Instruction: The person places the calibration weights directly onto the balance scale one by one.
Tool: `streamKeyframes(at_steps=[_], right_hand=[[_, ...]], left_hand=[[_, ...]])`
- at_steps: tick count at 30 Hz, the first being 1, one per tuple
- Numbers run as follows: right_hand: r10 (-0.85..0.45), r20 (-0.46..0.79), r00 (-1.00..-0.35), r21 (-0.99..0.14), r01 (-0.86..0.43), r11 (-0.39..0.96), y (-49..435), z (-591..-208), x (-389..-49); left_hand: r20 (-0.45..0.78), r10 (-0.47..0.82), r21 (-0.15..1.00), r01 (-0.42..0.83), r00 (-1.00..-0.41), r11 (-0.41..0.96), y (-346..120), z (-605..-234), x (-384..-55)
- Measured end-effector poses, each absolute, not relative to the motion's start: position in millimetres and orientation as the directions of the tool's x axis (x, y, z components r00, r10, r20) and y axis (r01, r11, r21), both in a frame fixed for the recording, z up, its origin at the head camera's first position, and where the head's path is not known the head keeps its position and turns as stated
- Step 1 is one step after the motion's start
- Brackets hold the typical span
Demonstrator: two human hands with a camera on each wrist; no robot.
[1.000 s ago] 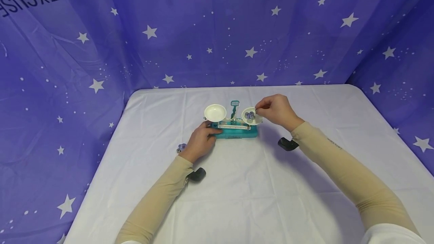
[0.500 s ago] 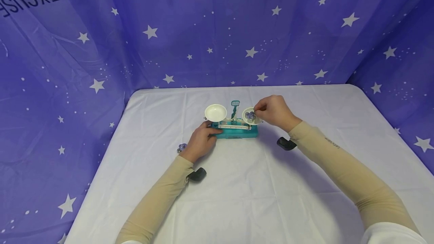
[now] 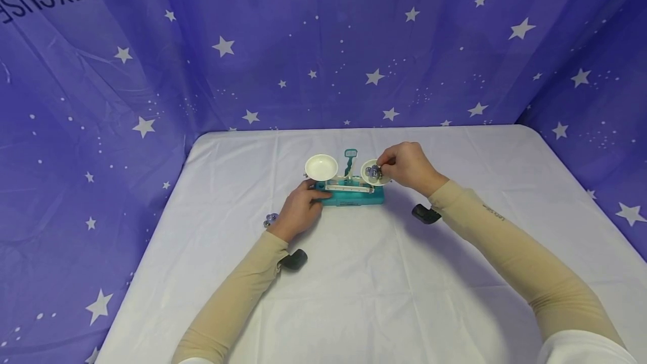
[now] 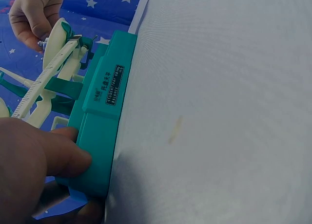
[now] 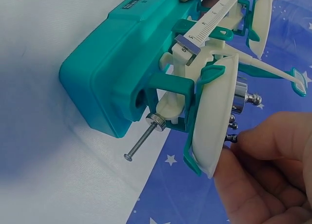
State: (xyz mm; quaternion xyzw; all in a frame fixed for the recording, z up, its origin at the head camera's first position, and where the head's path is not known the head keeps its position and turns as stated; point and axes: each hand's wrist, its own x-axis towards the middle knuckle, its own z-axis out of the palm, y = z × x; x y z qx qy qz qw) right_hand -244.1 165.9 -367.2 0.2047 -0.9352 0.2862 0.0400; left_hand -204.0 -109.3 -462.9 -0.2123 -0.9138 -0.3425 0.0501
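A teal tray balance (image 3: 354, 199) stands on the table with two white pans. My left hand (image 3: 298, 213) grips the left end of its base; in the left wrist view the thumb (image 4: 68, 156) lies over the front of the base. At the right pan (image 5: 214, 121), my right hand (image 3: 410, 168) pinches a small metal weight (image 5: 231, 138) between thumb and forefinger, close to the pan's surface. Several shiny weights (image 3: 373, 171) of different sizes sit in that pan. The left pan (image 3: 321, 167) holds nothing.
Several more shiny weights (image 3: 270, 219) lie on the white tablecloth (image 3: 354, 280) left of my left wrist. A purple star-patterned curtain (image 3: 328, 44) hangs behind and beside the table. Black devices (image 3: 427, 214) stick out under both wrists.
My right hand has shifted slightly left, its fingertips further over the right pan. My left hand has stayed on the base of the balance.
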Motion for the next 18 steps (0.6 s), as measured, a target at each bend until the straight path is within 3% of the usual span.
streamKeyframes(at_steps=[12,18], right_hand=[[-0.339,0.193,-0.921,-0.531,-0.388,0.753,166.9,-366.7,-243.1],[-0.308,0.252,-0.917,-0.516,-0.397,0.759,175.3,-360.4,-241.5]], left_hand=[[0.249,0.354,0.608,0.429,-0.902,0.668,-109.6,-461.8,-202.9],[0.247,0.351,0.609,0.426,-0.903,0.669,-109.7,-461.3,-202.4]])
